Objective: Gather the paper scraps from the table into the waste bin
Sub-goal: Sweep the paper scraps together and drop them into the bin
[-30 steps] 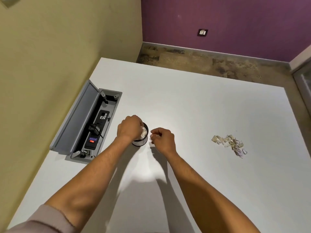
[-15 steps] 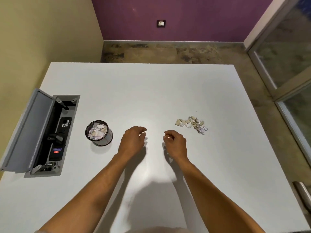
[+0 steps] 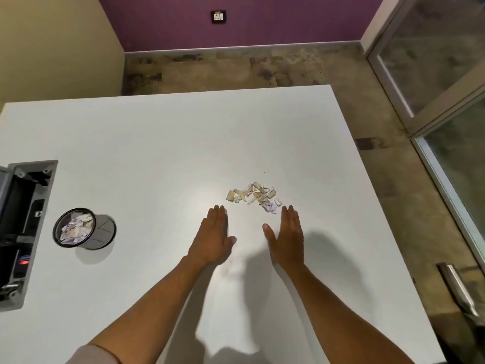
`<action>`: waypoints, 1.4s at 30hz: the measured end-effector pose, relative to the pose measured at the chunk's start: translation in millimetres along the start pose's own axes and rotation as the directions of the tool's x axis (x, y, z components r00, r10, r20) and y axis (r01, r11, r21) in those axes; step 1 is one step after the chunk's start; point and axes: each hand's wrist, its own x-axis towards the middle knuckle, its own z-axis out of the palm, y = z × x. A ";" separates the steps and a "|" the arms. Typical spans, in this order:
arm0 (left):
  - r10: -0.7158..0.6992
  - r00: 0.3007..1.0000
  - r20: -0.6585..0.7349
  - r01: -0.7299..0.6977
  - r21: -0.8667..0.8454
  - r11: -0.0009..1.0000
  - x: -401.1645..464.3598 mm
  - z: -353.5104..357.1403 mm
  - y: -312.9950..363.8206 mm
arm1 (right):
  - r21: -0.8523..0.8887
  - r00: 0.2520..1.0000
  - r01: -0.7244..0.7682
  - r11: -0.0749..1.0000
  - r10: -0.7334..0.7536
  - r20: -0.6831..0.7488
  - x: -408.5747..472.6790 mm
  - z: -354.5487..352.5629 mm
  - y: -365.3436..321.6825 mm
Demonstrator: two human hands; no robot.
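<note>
White flat tabletop (image 3: 157, 153) w/ grey recessed cable/power box (image 3: 25, 227) at left edge, lid up, small red light inside; purple wall w/ 1 socket plate (image 3: 218, 16), glass door (image 3: 446, 82) at right, metal handle (image 3: 458, 290) lower right. Nothing between hands and scraps. Torn beige/white/lilac paper scraps (image 3: 253, 197): 1 loose pile mid-table, piece count can't tell, too small. Small round black mesh waste bin (image 3: 78, 228), 1, upright at left beside the box, well apart from pile, already holds crumpled scraps. 2 bare hands: left hand (image 3: 214, 237) and right hand (image 3: 287, 237) both flat, fingers straight, gripping nothing, just short of pile on near side.
</note>
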 end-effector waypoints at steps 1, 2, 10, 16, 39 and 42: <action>-0.020 1.000 0.000 0.020 0.014 1.000 6.3 5.5 2.2 | -0.060 0.999 0.005 0.998 -0.003 0.041 6.0 2.2 7.3; -0.041 0.999 -0.003 0.041 0.025 0.999 12.3 10.5 3.8 | -0.102 0.997 0.006 0.995 0.002 0.080 11.3 4.8 13.0; -0.001 0.996 -0.094 0.010 0.094 0.996 61.4 33.5 5.4 | -0.273 0.983 0.085 0.958 -0.037 0.178 58.5 25.5 22.0; 0.156 0.986 -0.064 -0.148 0.120 0.982 100.7 27.9 6.9 | -0.172 0.931 0.328 0.929 -0.287 0.223 97.6 42.7 12.0; 0.407 0.909 0.093 -0.408 -0.006 0.913 100.3 3.6 4.6 | 0.037 0.744 0.555 0.831 -0.516 0.426 104.8 19.8 20.1; 0.349 0.936 -0.052 -0.351 -0.035 0.936 86.7 -1.3 6.4 | 0.029 0.853 0.396 0.918 -0.379 0.359 92.8 13.0 24.3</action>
